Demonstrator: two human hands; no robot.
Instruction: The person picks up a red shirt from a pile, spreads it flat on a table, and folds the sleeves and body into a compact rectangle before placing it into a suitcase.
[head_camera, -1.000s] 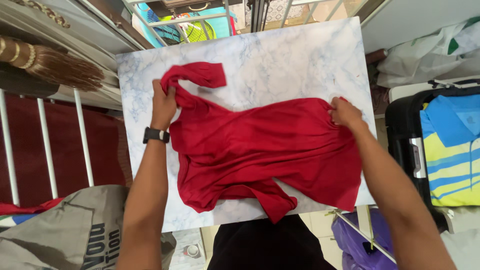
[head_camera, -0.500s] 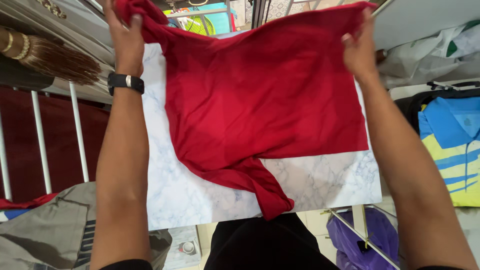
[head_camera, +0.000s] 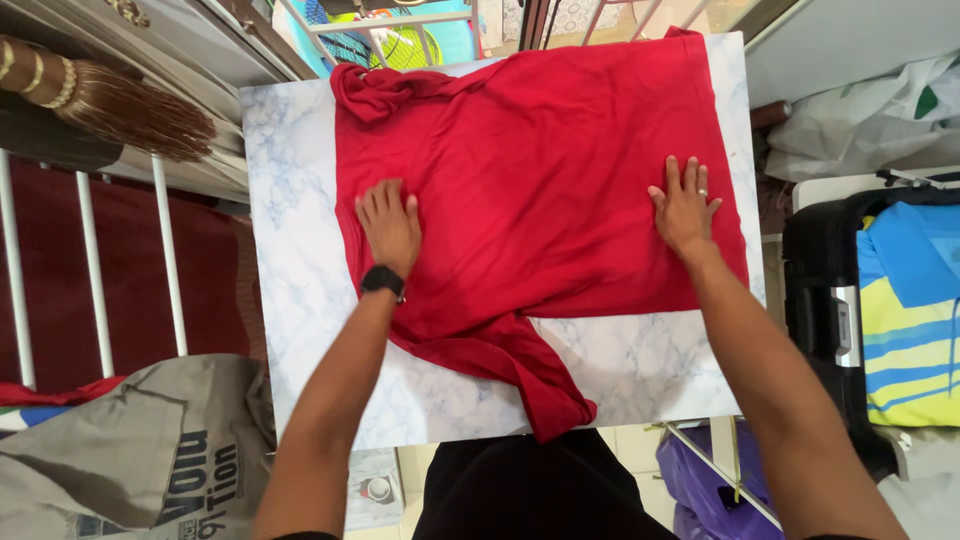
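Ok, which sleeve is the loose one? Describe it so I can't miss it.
Start at the marble-patterned table and the red shirt spread across it under both flat hands. The loose sleeve trails from the shirt's near edge toward the person; the other sleeve is bunched at the far left corner.

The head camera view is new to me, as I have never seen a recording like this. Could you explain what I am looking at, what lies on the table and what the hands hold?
The picture comes from a camera worn on a person's head, looking down at their own two bare arms. A red shirt lies spread on a marble-patterned table. The left hand, with a black watch on its wrist, and the right hand both press flat on the cloth with open fingers; neither has a grip on anything. One sleeve trails toward the near edge. A broom lies to the left, and a striped shirt on a black suitcase to the right.
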